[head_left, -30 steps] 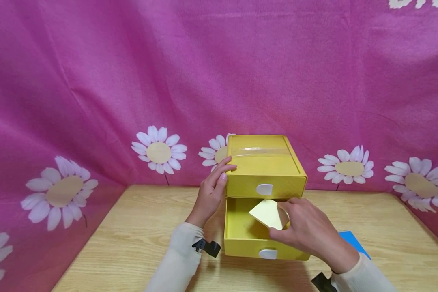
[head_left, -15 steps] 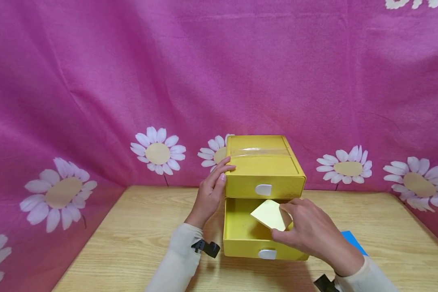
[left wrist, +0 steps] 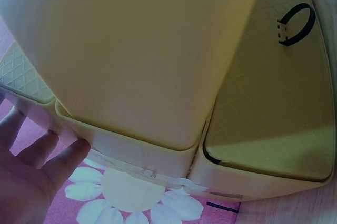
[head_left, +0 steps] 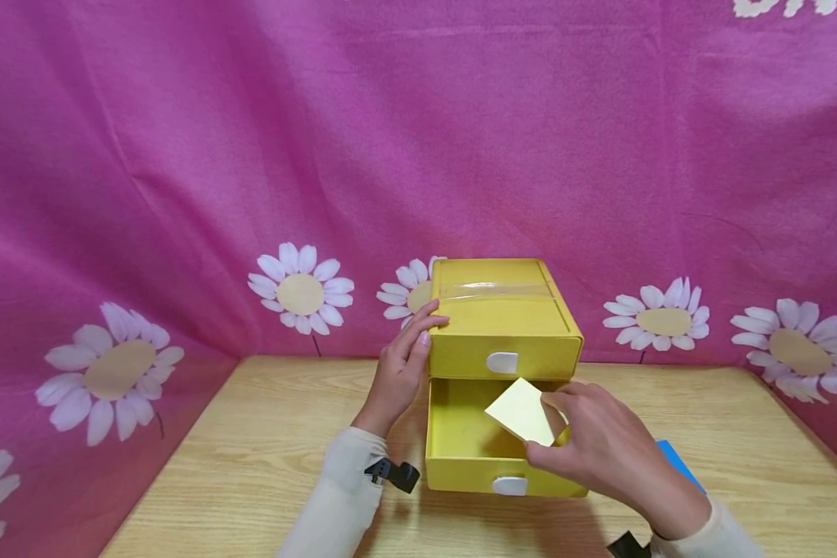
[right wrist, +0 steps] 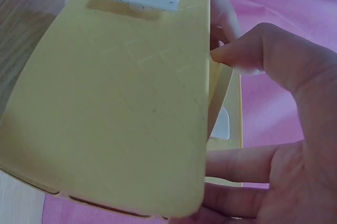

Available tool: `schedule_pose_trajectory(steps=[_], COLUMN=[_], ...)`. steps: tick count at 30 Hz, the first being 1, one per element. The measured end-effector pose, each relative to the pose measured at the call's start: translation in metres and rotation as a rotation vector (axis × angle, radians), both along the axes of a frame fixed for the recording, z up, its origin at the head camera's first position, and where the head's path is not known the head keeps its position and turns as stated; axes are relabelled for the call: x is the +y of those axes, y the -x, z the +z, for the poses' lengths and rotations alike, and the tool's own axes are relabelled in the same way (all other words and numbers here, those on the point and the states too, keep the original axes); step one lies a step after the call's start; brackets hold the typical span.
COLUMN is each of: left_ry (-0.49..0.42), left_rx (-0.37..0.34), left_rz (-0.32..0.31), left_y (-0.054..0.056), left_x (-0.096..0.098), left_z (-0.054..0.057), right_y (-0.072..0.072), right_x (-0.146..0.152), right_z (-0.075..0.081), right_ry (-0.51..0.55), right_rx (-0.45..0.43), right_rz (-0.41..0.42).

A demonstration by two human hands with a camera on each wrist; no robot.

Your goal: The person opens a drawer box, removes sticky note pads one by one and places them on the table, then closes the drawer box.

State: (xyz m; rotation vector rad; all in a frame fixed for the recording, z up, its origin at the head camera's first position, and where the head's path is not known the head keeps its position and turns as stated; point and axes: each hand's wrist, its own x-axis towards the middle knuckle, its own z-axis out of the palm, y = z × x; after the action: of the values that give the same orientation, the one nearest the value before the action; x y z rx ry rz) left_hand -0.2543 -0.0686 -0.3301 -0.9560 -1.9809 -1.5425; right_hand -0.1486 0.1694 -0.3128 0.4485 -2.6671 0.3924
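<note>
A two-drawer yellow box [head_left: 505,310] stands on the table, its lower drawer [head_left: 467,474] pulled out and its upper drawer in. My right hand [head_left: 610,446] pinches a pale yellow pad of sticky notes [head_left: 521,411] between thumb and fingers. The pad is tilted over the right part of the lower drawer. In the right wrist view the drawer front hides most of the pad from the right hand [right wrist: 310,103]. My left hand [head_left: 401,376] rests against the box's upper left side, fingertips on its top edge. Those fingers [left wrist: 67,163] look nearly straight in the left wrist view.
A flat blue item [head_left: 682,466] lies on the wooden table [head_left: 272,473], partly behind my right forearm. White tabs [head_left: 502,363] mark the drawer fronts. A pink cloth [head_left: 363,139] with white flowers hangs behind. Clear tape [head_left: 488,288] crosses the box top.
My right hand has moved slightly right and down with the pad, which has turned a little. My left hand stays on the box; the drawer has not moved.
</note>
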Motion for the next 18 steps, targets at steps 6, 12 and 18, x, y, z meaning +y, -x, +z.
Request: schedule_pose_trajectory(steps=[6,12,18], left_ry=[-0.004,-0.003,-0.006], left_rx=[0.001,-0.004,-0.004], left_rz=[0.004,0.002,-0.001], left_y=[-0.001,0.0,0.001], left_x=[0.0,0.0,0.001], left_z=[0.0,-0.001,-0.001], right_y=[-0.004,-0.008,-0.012], right_x=[0.004,0.008,0.012], right_z=[-0.001,-0.003,-0.004], right_ry=[0.006,0.007,0.019], right_rx=[0.007,0.016,0.019], right_rz=[-0.018,-0.034,-0.064])
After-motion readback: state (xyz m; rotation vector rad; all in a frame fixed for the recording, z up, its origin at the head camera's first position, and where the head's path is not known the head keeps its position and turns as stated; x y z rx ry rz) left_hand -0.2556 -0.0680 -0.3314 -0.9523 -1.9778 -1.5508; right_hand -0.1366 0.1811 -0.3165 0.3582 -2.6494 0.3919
